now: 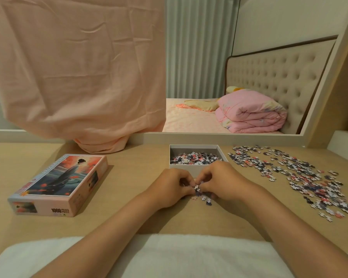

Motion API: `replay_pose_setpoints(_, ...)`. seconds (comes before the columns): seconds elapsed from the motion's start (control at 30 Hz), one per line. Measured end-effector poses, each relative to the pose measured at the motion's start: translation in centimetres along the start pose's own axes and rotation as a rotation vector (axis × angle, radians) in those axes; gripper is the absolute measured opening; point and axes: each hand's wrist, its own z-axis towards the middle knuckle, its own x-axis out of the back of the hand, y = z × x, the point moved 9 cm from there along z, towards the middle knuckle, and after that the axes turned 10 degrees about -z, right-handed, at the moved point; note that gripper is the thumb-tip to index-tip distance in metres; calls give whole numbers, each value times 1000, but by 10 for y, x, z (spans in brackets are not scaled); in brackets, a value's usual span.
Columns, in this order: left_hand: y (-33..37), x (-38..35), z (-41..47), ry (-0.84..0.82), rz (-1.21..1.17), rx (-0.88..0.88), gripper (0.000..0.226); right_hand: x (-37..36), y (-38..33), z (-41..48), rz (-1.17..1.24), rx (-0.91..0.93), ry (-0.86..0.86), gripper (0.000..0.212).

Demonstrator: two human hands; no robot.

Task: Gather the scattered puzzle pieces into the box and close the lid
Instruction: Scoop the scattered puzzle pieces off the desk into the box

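An open white box (pixel 197 169) stands at the table's middle with several puzzle pieces inside. Just in front of it my left hand (pixel 170 187) and my right hand (pixel 219 182) meet, fingers curled around a small clump of puzzle pieces (pixel 198 189) on the table; a few loose pieces lie beneath the hands. A wide scatter of puzzle pieces (pixel 301 175) covers the table to the right. The illustrated lid (pixel 62 182), marked 1000 pieces, lies flat at the left.
A pink cloth (pixel 76 77) hangs over the mirror behind the table and touches the tabletop at the back left. A white cushion (pixel 169 255) lies along the table's near edge under my forearms. The mirror reflects a bed.
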Motion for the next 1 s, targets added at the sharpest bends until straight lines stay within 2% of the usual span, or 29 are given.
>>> replay_pose_setpoints(0.07, 0, 5, 9, 10, -74, 22, 6, 13, 1, 6, 28, 9, 43, 8)
replay_pose_setpoints(0.2, 10, 34, 40, 149, -149, 12, 6, 53, 3, 24, 121, 4, 186, 5)
replay_pose_setpoints(0.33, 18, 48, 69, 206, 37, -7, 2, 76, 1, 46, 47, 15, 324, 4)
replay_pose_setpoints(0.43, 8, 37, 80, 124, 174, 17, 15, 63, 5, 59, -13, 14, 225, 20)
replay_pose_setpoints(0.5, 1, 29, 79, 69, 183, 40, 25, 47, 8, 64, -69, 19, 112, 29)
replay_pose_setpoints(0.57, -3, 27, 77, 56, 188, 34, 28, 41, 11, 64, -91, 35, 71, 32)
replay_pose_setpoints(0.63, -1, 29, 72, 75, 210, 2, 23, 44, 15, 61, -67, 29, 96, 25)
replay_pose_setpoints(0.8, 20, 44, 48, 139, 189, -156, 22, 58, -2, 40, -63, 114, 247, 24)
replay_pose_setpoints(0.9, 27, 44, 29, 112, 207, -166, 12, 42, -16, 26, -70, 171, 121, 23)
replay_pose_setpoints(1.0, 20, 35, 13, 8, 231, -86, 9, 14, -23, 13, -171, 211, -54, 27)
